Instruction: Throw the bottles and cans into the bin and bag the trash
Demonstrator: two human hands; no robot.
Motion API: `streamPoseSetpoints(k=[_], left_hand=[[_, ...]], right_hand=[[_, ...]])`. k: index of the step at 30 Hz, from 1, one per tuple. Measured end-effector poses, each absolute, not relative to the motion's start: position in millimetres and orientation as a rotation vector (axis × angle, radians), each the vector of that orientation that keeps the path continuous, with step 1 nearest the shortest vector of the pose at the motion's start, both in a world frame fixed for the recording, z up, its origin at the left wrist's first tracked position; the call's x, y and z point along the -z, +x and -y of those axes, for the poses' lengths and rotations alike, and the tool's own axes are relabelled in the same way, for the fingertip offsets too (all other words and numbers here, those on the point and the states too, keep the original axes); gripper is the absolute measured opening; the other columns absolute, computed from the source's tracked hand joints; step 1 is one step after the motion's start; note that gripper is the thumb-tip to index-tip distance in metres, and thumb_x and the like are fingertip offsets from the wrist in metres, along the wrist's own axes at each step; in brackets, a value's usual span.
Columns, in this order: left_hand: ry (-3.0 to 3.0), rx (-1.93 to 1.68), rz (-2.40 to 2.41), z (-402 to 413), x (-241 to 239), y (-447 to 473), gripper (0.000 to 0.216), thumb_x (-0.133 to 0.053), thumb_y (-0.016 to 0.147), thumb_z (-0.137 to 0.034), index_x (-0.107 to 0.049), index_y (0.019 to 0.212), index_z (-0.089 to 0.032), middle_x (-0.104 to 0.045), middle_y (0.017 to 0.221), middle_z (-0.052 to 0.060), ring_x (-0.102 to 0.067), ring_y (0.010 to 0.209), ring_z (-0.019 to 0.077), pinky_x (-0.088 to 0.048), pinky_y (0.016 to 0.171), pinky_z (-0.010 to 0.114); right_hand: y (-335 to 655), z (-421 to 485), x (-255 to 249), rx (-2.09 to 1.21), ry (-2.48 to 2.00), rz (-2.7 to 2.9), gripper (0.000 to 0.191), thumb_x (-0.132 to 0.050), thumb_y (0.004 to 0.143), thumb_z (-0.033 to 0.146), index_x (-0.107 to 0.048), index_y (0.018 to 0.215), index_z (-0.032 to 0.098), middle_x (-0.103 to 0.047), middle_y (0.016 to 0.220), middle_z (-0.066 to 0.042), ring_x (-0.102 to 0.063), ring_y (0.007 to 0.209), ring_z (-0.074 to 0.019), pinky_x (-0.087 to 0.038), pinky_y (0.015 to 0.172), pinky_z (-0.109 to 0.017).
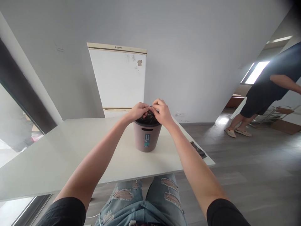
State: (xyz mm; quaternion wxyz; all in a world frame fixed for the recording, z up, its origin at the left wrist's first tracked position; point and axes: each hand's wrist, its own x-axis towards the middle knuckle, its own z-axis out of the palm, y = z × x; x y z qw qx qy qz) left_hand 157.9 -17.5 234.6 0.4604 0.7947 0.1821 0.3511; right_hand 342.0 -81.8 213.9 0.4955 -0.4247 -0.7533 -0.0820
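Pinching crinkled black plastic (149,119) (glossy) atop a round, tapered bin (152,138).

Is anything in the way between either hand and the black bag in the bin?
Nothing visible: the left hand and right hand both pinch at the black bag, at the top of the bin. A dark bundle lies aside on the table.

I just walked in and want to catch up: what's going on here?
A person has both hands over a mauve bin standing upright on a white table. The left hand and right hand meet above its rim, fingers pinching a black plastic bag at the bin's mouth. A dark crumpled piece lies near the table's right edge. Another person stands off to the right.
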Motion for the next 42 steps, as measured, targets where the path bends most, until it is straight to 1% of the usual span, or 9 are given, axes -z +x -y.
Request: streamPoseSetpoints(k=[4,11,16,20,23,26,32,35,42], left_hand=[[1.931,-0.848,-0.488,15.0,-233.6,152.7,0.043,-0.069,0.094,-0.046,-0.065,0.062,-0.018,-0.065,0.063,0.006,-0.059,0.058,0.0155,-0.046,0.059,0.029],[2.002,-1.31,-0.793,-8.0,-216.7,147.9,0.016,-0.072,0.088,-0.029,-0.085,0.087,-0.021,-0.078,0.079,0.007,-0.072,0.075,0.0252,-0.056,0.079,0.039],[2.074,-1.491,-1.008,-23.5,-197.2,131.9,0.007,-0.08,0.076,-0.022,-0.085,0.082,-0.022,-0.077,0.077,0.009,-0.073,0.084,0.0312,-0.055,0.091,0.046],[2.056,-1.476,-0.957,-9.5,-202.8,132.5,0.024,-0.084,0.076,-0.032,-0.083,0.098,-0.022,-0.08,0.086,0.007,-0.076,0.093,0.0289,-0.057,0.094,0.043],[2.063,-1.446,-0.768,9.8,-218.0,140.6,0.036,-0.079,0.085,-0.04,-0.077,0.116,-0.022,-0.081,0.094,0.006,-0.077,0.098,0.0244,-0.057,0.097,0.038],[2.109,-1.513,-0.636,22.5,-222.0,144.3,0.036,-0.071,0.095,-0.044,-0.07,0.125,-0.023,-0.08,0.114,0.009,-0.074,0.114,0.0239,-0.054,0.105,0.039],[2.09,-1.644,-0.752,30.0,-166.0,127.2,0.067,-0.063,0.099,-0.058,-0.044,0.155,-0.026,-0.048,0.163,0.017,-0.052,0.147,0.0315,-0.044,0.119,0.051],[2.085,-1.683,-0.831,40.3,-140.4,120.2,0.085,-0.072,0.094,-0.058,-0.033,0.162,-0.028,-0.038,0.169,0.017,-0.04,0.156,0.0353,-0.036,0.126,0.057],[2.082,-1.582,-0.915,72.7,-105.0,125.6,0.11,-0.088,0.079,-0.057,-0.026,0.167,-0.031,-0.036,0.17,0.017,-0.041,0.155,0.0396,-0.039,0.125,0.059]], right_hand=[[345.5,81.4,-218.1,0.176,-0.969,1.871,0.041,-0.057,0.105,0.043,-0.061,0.069,0.023,-0.061,0.101,-0.009,-0.056,0.099,-0.0263,-0.049,0.092,-0.046],[372.4,89.0,-209.1,0.217,-1.162,1.998,0.046,-0.061,0.101,0.034,-0.056,0.057,0.022,-0.063,0.107,-0.01,-0.053,0.096,-0.0268,-0.048,0.088,-0.05],[383.9,99.2,-211.5,0.256,-1.364,2.118,0.046,-0.066,0.097,0.031,-0.055,0.053,0.022,-0.062,0.096,-0.011,-0.054,0.092,-0.0282,-0.047,0.082,-0.048],[362.3,101.5,-226.6,0.178,-1.484,1.987,0.011,-0.079,0.088,0.032,-0.072,0.084,0.024,-0.068,0.097,-0.007,-0.058,0.095,-0.0266,-0.047,0.081,-0.039],[339.7,89.2,-235.0,-0.05,-1.633,1.991,0.028,-0.083,0.086,0.036,-0.076,0.111,0.026,-0.072,0.094,-0.004,-0.063,0.087,-0.0234,-0.045,0.074,-0.033],[327.0,70.6,-239.9,-0.049,-1.724,2.013,0.004,-0.077,0.09,0.023,-0.079,0.086,0.022,-0.072,0.081,-0.005,-0.063,0.076,-0.0211,-0.043,0.072,-0.032],[332.3,54.0,-263.6,0.016,-1.383,1.805,0.016,-0.068,0.094,0.016,-0.079,0.083,0.019,-0.076,0.082,-0.005,-0.066,0.077,-0.0195,-0.048,0.081,-0.033],[341.9,48.5,-279.9,0.163,-1.226,1.626,0.017,-0.066,0.097,0.022,-0.078,0.087,0.017,-0.077,0.089,-0.006,-0.067,0.083,-0.0201,-0.05,0.088,-0.034],[402.3,67.6,-305.3,0.654,-0.906,1.097,0.041,-0.043,0.11,0.046,-0.071,0.103,0.017,-0.068,0.099,-0.008,-0.068,0.101,-0.0237,-0.051,0.093,-0.039]])
